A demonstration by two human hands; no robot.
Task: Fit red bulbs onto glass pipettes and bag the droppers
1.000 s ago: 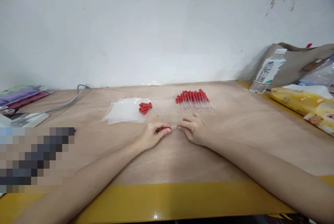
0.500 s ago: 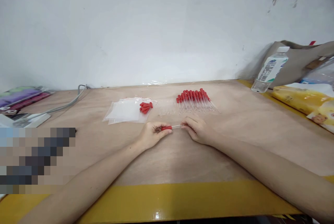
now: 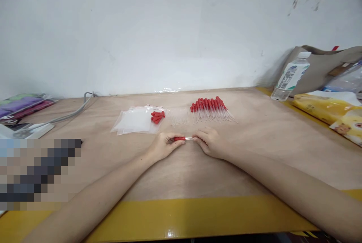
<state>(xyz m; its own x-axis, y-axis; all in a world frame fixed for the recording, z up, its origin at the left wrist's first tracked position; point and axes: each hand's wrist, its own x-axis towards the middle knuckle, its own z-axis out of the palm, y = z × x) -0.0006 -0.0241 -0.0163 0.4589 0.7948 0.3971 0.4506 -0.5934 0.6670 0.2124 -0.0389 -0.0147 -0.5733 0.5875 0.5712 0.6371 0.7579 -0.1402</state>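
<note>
bulb (image 3: 180, 138), red, left hand (image 3: 164, 147) pinching | tube (image 3: 188, 138), clear, right hand (image 3: 209, 143) pinching | risk: tube may crack if bent | loose bulbs (image 3: 157, 117), ten o'clock

Clear tube (image 3: 189, 138) — end seemingly hidden in right grip (image 3: 210, 143); grey bag (image 3: 319, 67) — cut by edge.

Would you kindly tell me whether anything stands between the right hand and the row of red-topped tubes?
Nothing visible does: only tabletop shows between the right hand and the red-topped tubes beyond it; that hand pinches a clear tube.
</note>
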